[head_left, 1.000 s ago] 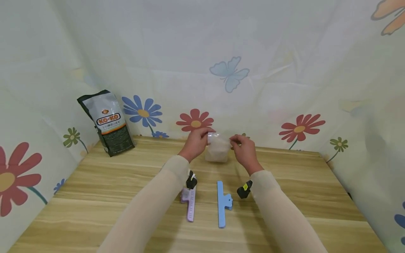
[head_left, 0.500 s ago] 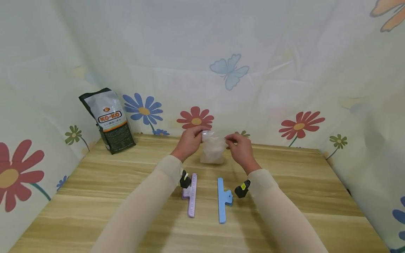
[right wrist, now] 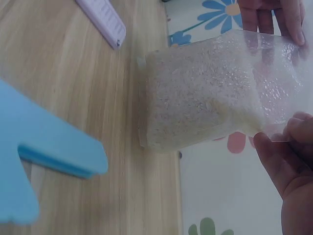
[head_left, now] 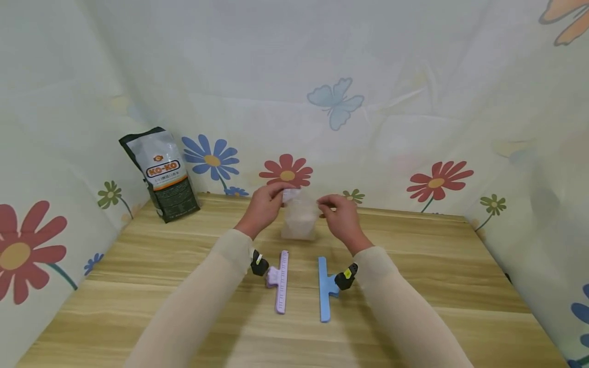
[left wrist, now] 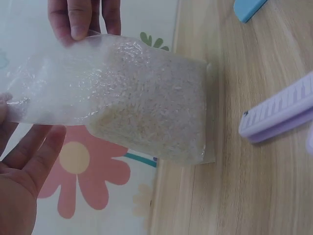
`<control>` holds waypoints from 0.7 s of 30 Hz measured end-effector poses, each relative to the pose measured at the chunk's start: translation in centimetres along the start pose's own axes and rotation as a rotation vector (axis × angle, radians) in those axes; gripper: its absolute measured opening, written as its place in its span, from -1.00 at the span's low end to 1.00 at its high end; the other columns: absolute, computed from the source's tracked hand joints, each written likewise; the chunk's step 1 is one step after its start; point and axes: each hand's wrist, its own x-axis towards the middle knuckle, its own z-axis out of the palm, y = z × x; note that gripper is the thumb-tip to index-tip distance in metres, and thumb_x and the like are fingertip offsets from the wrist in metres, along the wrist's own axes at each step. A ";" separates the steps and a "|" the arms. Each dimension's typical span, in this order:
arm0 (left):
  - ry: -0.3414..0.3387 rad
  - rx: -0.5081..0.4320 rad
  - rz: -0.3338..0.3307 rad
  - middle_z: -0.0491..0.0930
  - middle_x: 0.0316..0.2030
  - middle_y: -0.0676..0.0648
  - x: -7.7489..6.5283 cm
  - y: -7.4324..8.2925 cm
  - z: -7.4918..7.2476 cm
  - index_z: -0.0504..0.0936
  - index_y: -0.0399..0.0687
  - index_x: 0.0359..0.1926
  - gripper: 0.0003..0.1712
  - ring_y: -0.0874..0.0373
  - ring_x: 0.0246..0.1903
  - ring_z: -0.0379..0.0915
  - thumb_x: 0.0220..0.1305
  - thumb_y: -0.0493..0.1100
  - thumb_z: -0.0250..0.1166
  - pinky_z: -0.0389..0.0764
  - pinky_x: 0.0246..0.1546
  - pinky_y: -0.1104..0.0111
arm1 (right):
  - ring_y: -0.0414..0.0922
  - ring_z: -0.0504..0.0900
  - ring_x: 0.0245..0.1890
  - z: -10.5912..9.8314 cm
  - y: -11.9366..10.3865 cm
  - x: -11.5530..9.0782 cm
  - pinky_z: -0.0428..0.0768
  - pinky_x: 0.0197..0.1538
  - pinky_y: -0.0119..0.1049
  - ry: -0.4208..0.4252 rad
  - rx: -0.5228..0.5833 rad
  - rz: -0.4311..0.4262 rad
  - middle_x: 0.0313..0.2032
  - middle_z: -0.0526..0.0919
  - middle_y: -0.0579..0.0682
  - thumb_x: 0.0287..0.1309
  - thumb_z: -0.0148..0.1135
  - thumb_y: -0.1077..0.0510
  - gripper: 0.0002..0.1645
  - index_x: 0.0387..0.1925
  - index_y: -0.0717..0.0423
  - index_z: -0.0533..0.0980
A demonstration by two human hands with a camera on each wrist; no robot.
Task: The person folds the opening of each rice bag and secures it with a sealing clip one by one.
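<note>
A clear plastic bag of rice (head_left: 300,221) stands upright near the back of the table, its lower part filled with white grains and its top see-through. My left hand (head_left: 262,208) pinches the upper left corner of the bag. With thumb and fingertips, my right hand (head_left: 342,220) pinches the upper right edge. In the left wrist view the rice fills the squared bottom of the bag (left wrist: 151,98), and the right hand (left wrist: 84,19) shows beyond it. A lilac ruler-edged bag clip (head_left: 282,282) and a blue bag clip (head_left: 324,290) lie nearer to me, below the hands.
A dark green and silver KO-KO bag (head_left: 162,176) leans at the back left corner of the wooden table (head_left: 414,266). A white cloth (head_left: 257,66) printed with flowers and a butterfly hangs behind and along the sides. Black wrist cameras hang under both sleeves, close over the clips.
Both hands and the bag of rice between them have shifted to the left over the table. The grips look the same, and the two clips lie where they were.
</note>
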 end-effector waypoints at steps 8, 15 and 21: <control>0.020 -0.018 0.011 0.57 0.09 0.09 -0.8 -0.1 -1.4 0.62 0.17 0.07 -0.72 0.08 -0.08 0.52 0.48 -0.07 0.04 0.60 0.03 0.13 | -0.03 0.67 -0.15 1.1 -0.9 -0.1 0.69 -0.19 -0.32 -0.014 0.022 -0.015 -0.16 0.68 0.11 0.30 0.18 0.25 -0.82 -0.12 0.20 0.62; 0.035 -0.014 -0.011 0.57 0.11 0.05 -1.4 -0.4 -2.3 0.60 0.10 0.12 -0.70 0.08 -0.05 0.53 0.48 -0.11 0.05 0.61 0.02 0.16 | -0.08 0.67 -0.15 2.1 -1.3 -0.3 0.68 -0.17 -0.34 -0.037 0.015 -0.005 -0.12 0.66 0.05 0.33 0.16 0.21 -0.80 -0.09 0.15 0.60; 0.061 -0.005 0.003 0.56 0.16 0.01 -1.8 -0.6 -3.1 0.61 0.07 0.10 -0.70 0.07 -0.03 0.53 0.49 -0.14 0.03 0.64 -0.03 0.21 | -0.06 0.65 -0.14 2.8 -2.0 -0.4 0.69 -0.18 -0.34 -0.048 0.061 -0.006 -0.13 0.66 0.08 0.32 0.16 0.22 -0.80 -0.09 0.18 0.60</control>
